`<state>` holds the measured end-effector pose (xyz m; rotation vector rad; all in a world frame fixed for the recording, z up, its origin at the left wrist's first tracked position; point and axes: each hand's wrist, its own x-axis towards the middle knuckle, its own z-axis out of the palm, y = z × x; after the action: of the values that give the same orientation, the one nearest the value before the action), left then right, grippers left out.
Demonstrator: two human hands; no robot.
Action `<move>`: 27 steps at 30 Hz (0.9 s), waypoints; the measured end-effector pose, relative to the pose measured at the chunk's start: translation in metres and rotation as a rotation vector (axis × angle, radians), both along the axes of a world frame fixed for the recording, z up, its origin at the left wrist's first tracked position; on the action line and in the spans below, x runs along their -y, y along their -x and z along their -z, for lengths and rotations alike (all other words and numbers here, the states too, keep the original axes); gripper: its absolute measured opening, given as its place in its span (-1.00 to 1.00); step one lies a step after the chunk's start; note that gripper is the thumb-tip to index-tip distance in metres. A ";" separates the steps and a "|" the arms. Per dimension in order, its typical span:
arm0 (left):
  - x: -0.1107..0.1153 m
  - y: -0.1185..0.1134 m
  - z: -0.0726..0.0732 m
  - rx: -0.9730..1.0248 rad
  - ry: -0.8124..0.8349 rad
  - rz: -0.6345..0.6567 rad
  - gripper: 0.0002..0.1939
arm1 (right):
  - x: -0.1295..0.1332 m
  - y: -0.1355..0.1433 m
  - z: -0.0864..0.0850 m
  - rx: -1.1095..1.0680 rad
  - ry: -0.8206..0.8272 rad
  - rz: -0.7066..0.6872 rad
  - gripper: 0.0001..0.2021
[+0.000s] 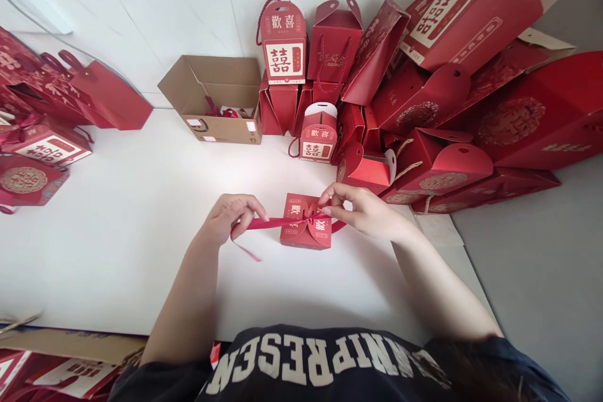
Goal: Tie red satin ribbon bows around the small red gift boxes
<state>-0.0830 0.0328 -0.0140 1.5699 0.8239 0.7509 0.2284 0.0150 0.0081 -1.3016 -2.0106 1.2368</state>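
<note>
A small red gift box [306, 240] with white characters rests on the white table in front of me. Red ribbon [268, 223] crosses its top and is knotted at the middle flaps. My left hand [238, 215], left of the box, pinches one stretched length of the ribbon, whose loose tail hangs down to the table. Over the box's right side, my right hand [360, 208] has thumb and fingertips closed on the ribbon close to the knot. A further piece of ribbon curves below the right fingers.
An open cardboard box [230, 129] with ribbon inside stands at the back. Many red gift boxes [424, 100] are piled at the back right. More red boxes and bags [117, 94] stand at the left. A carton of red packaging [70, 370] is at the lower left.
</note>
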 end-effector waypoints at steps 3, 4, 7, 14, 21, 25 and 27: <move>-0.001 0.009 -0.009 -0.206 0.045 -0.136 -0.60 | -0.003 -0.002 0.001 -0.030 0.001 0.030 -0.81; -0.001 0.010 -0.013 -0.296 0.065 -0.149 -0.65 | -0.003 -0.002 0.001 -0.042 0.012 0.032 -0.80; -0.001 0.003 -0.021 -0.484 0.025 -0.174 -0.67 | -0.003 -0.002 0.000 -0.018 0.051 0.011 -0.75; 0.005 -0.033 -0.010 -0.531 -0.060 0.056 -0.63 | -0.002 0.004 0.003 0.143 -0.091 -0.045 -0.74; 0.022 -0.050 -0.014 -0.550 -0.398 -0.071 -0.72 | 0.000 0.008 0.003 0.149 -0.120 -0.012 -0.68; 0.025 -0.052 -0.011 -0.539 -0.766 -0.083 -0.87 | 0.000 0.009 0.003 0.127 -0.098 -0.013 -0.67; 0.026 -0.055 -0.010 -0.511 -0.774 -0.107 -0.89 | -0.001 0.010 0.005 0.116 -0.124 -0.003 -0.69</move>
<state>-0.0285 0.0070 -0.0042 2.4933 1.0574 0.8050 0.2182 0.0158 0.0030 -1.3374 -2.1336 1.0417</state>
